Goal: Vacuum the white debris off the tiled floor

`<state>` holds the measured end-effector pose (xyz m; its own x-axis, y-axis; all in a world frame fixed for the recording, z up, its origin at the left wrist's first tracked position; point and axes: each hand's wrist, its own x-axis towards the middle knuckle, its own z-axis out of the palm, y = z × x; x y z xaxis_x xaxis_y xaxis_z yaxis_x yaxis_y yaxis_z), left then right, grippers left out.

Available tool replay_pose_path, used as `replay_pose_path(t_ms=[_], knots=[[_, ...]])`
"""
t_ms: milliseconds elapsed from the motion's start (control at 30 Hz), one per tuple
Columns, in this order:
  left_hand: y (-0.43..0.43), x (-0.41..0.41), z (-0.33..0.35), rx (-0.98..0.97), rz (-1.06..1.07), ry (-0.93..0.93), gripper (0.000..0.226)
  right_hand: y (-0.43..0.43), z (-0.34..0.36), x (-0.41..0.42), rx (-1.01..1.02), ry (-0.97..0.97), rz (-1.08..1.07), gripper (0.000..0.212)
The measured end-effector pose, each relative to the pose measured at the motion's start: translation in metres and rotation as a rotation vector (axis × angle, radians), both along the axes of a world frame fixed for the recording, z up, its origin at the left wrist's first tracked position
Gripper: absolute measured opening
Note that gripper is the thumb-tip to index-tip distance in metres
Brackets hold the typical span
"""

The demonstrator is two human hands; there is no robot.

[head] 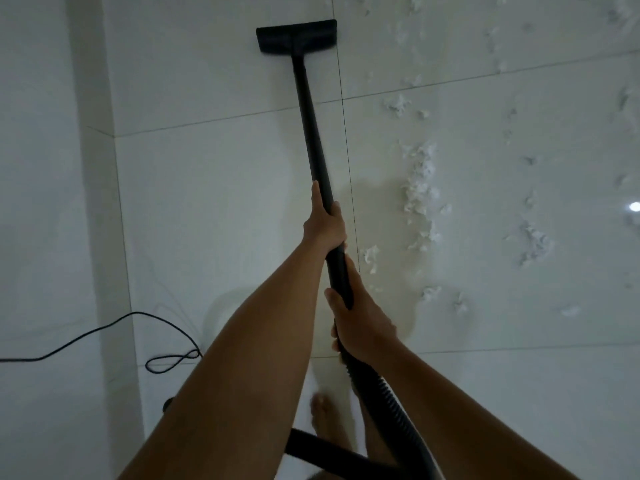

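A black vacuum wand (311, 133) is held w/ both hands & is angled down to the tiled floor (207, 185). The left hand (323, 226) is wrapped round the wand approx. mid-length. Its fingers are curled tight on the tube, w/ one digit stretched up along the tube's left side. The right hand (360, 323) is clamped on the wand's near end, where the ribbed hose (391, 400) is joined. Its fingers are closed round the tube, tips seen curling in at the wand's left side.

The flat floor head (296, 35) is fixed at the wand's far end & is set on the tile, its right end reaching a grout line.

White debris (420, 188) is scattered to the right of the wand: torn, fluffy scraps. These are thickest in a strip near the wand's mid-section & thinner further right, incl. beyond the head's right end. The head is kept apart from the scraps; none is touched by it.

The hose is curved back from the wand's near end, under the right forearm. A bare foot (322, 417), blurred, is seen below the wand's near end. A thin black power cord (104, 334) is looped on the floor well left of the wand's near end. A pale wall (34, 168) is seen further left of the wand. A bright light spot (634, 206) is reflected in the tile far right of the wand.
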<state>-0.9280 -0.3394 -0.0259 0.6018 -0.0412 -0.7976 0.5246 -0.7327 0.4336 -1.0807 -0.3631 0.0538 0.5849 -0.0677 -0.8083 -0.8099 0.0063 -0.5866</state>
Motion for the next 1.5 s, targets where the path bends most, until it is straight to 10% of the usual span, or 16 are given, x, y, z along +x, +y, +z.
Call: replay_pose_path(t_ms=[1500], knots=[[0.136,-0.232,-0.022,-0.12,0.017,-0.048,0.065,0.141,-0.007,-0.231,0.023,0.004,-0.106,0.07]])
